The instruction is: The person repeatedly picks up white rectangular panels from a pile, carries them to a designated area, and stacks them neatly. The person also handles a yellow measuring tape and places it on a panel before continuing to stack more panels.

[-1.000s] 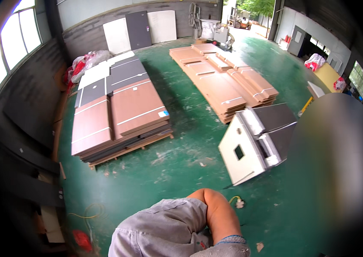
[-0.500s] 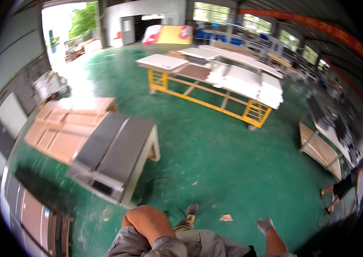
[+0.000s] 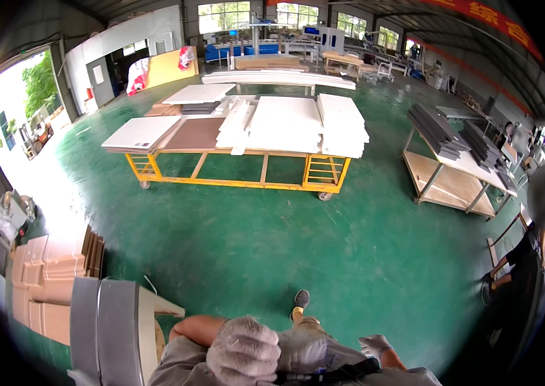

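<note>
My left hand (image 3: 243,350), in a light grey knit glove, is raised in front of my body with its fingers curled into a fist. Nothing sticks out of it. Lower and to the right hangs my right hand (image 3: 373,346), also gloved, with loosely extended fingers and nothing visible in them. Neither hand touches any object around me. Nearest to my left arm is a grey-topped bench or machine (image 3: 117,328) with a pale frame. Farther ahead stands a yellow wheeled cart (image 3: 234,183), loaded with white panels (image 3: 285,122) and a brown board (image 3: 195,133).
Flattened cardboard (image 3: 50,270) is stacked at the left. A two-level table (image 3: 446,183) with dark strips (image 3: 436,132) stands right. Another person (image 3: 520,257) is at the far right edge. A long stack of white boards (image 3: 279,80) lies behind the cart. Green floor (image 3: 247,238) lies between.
My view has turned right, so the cart and the grey-topped bench sit farther left. My left fist has come into sight. The right hand has shifted slightly left in view.
</note>
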A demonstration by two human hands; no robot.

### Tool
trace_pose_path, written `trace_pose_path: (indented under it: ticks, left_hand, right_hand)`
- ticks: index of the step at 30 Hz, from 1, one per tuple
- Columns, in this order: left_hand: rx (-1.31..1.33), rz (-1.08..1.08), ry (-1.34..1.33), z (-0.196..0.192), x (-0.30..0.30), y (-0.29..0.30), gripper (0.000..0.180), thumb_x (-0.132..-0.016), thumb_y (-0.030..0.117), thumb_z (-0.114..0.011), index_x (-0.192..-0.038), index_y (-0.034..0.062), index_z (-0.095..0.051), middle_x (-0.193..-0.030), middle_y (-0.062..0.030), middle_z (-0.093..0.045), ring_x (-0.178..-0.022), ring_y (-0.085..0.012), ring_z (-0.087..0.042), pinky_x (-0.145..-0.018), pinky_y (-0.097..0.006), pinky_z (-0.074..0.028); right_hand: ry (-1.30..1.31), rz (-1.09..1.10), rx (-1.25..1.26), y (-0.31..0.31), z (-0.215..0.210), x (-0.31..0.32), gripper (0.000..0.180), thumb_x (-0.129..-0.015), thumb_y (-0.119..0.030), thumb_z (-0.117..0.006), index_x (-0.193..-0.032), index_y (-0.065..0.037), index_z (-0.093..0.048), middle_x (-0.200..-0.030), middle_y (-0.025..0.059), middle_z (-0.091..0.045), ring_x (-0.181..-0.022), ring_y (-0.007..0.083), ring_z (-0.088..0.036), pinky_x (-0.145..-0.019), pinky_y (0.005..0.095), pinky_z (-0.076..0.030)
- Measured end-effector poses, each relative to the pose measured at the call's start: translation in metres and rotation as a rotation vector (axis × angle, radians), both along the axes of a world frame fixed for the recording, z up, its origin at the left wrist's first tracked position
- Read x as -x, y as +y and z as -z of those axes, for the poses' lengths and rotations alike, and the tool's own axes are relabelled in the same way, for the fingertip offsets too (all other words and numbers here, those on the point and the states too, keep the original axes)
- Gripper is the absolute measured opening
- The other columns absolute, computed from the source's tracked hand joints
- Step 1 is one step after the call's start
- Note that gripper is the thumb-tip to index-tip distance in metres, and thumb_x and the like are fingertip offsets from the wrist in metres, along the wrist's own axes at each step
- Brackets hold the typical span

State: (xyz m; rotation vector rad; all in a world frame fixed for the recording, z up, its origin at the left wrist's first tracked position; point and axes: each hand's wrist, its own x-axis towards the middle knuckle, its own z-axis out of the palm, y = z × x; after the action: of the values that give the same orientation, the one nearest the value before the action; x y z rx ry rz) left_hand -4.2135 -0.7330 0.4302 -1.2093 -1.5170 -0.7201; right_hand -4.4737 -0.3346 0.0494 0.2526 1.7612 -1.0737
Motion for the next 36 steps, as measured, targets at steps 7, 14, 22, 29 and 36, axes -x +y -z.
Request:
trace_pose_path:
  ticks: [7,14,22,29,36]
  left_hand:
    - [-0.149,0.082,-0.732,0.007,0.200,-0.188,0.012,-0.078,0.006,-0.077,-0.083,0.0066,-0.066,-0.075,-0.0069,-0.064,-0.068,-0.0229,-0.066,-0.059,-0.036,-0.051]
    - [-0.489,-1.026,-1.452,0.191,0.306,-0.368,0.025,-0.081,0.017,-0.078,-0.103,0.0047,-0.073,-0.093,-0.0111,-0.073,-0.086,-0.0264,-0.073,-0.076,-0.036,-0.058]
    - [-0.552,-1.163,-1.599,0.261,0.442,-0.628,0.035,-0.082,0.029,-0.075,-0.106,0.0028,-0.073,-0.093,-0.0149,-0.073,-0.086,-0.0296,-0.072,-0.076,-0.039,-0.056]
    - [-0.376,-1.169,-1.491,0.255,0.627,-0.829,0.049,-0.082,0.037,-0.074,-0.118,0.0039,-0.068,-0.109,-0.0179,-0.070,-0.101,-0.0355,-0.069,-0.092,-0.045,-0.054]
    - [-0.010,-1.750,-1.483,0.325,0.759,-0.997,0.119,-0.070,0.049,-0.086,-0.159,0.0029,-0.023,-0.154,-0.0264,-0.040,-0.136,-0.0407,-0.049,-0.109,-0.043,-0.046]
  right_hand:
    - [0.314,-0.430,-0.103,-0.298,0.039,0.241,0.020,-0.098,-0.023,-0.064,-0.101,-0.005,-0.072,-0.082,0.0058,-0.068,-0.078,0.0199,-0.067,-0.069,0.0395,-0.054]
    - [1.172,-1.212,-0.018,-0.587,0.001,0.468,0.033,-0.095,-0.023,-0.061,-0.125,-0.012,-0.068,-0.116,0.0161,-0.071,-0.113,0.0337,-0.067,-0.093,0.0433,-0.056]
    - [0.518,-0.190,0.264,-0.812,-0.019,0.601,0.023,-0.096,-0.022,-0.069,-0.106,-0.001,-0.068,-0.087,0.0029,-0.064,-0.071,0.0141,-0.060,-0.061,0.0302,-0.049]
    - [0.205,0.220,0.600,-0.915,-0.024,0.728,0.019,-0.099,-0.023,-0.069,-0.105,-0.006,-0.065,-0.078,-0.0006,-0.058,-0.063,0.0126,-0.057,-0.054,0.0265,-0.044]
    - [0.144,0.829,0.395,-1.047,-0.002,0.850,0.048,-0.097,-0.055,-0.066,-0.106,-0.008,-0.060,-0.081,0.0012,-0.058,-0.058,0.0156,-0.046,-0.050,0.0304,-0.035]
